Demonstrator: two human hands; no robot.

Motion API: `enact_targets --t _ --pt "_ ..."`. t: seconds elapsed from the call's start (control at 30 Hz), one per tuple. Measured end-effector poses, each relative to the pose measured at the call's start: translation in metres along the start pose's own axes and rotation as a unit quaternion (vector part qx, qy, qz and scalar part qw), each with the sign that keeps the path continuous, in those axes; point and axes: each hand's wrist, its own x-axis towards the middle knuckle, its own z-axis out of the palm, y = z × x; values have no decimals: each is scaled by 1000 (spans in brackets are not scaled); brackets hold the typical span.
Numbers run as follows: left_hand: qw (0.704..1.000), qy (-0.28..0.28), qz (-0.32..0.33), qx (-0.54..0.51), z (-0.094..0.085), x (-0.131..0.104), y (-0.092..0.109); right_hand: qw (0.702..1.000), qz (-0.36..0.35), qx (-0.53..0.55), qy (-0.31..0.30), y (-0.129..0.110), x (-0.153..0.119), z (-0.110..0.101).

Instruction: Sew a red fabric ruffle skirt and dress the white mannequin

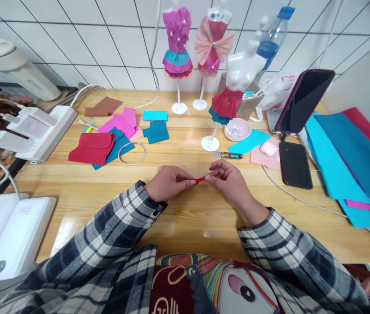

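A narrow red strip of crepe paper or cloth (200, 180) is stretched between my two hands, just above the wooden table. My left hand (171, 182) pinches its left end between thumb and fingers. At the other end, my right hand (227, 179) pinches it with thumb and forefinger, the other fingers curled loosely. Beyond my hands stands a small white mannequin (242, 72) wearing a red and teal ruffled skirt (227, 104). Thread snips (227, 155) lie just past my right hand.
Two dressed mannequins (177, 43) stand against the tiled wall. Red sheets (91, 147), teal pieces (157, 131) and a bracelet-like ring (131, 153) lie left. A pink bowl (238, 130) holds small beads. Phones (296, 165) and large blue sheets (351, 152) are right; a power strip (47, 133) is left.
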Motion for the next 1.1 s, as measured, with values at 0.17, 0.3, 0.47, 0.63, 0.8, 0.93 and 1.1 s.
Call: enact_targets --t 0.17,0.3,0.47,0.63,0.8,0.93,1.1 --pt "999 -8 -15 -45 0 1 -4 1000 4 0 -8 4 1 0" --pt "993 -12 -40 -114 -3 0 0 1000 -7 26 -8 8 1 -2" --pt "957 -12 -46 -285 -5 -6 10 997 -38 45 -50 2 2 -2" --pt "936 33 -81 -340 2 -7 22 995 -65 -21 -74 -23 12 3" --pt "942 67 -64 -323 -2 -4 44 991 -121 -28 -50 -50 25 3" --pt "976 155 -6 -151 -13 -1 70 984 -172 -39 -17 -72 29 -6" --pt "975 211 60 31 -21 7 100 977 -196 -80 -39 -86 21 -15"
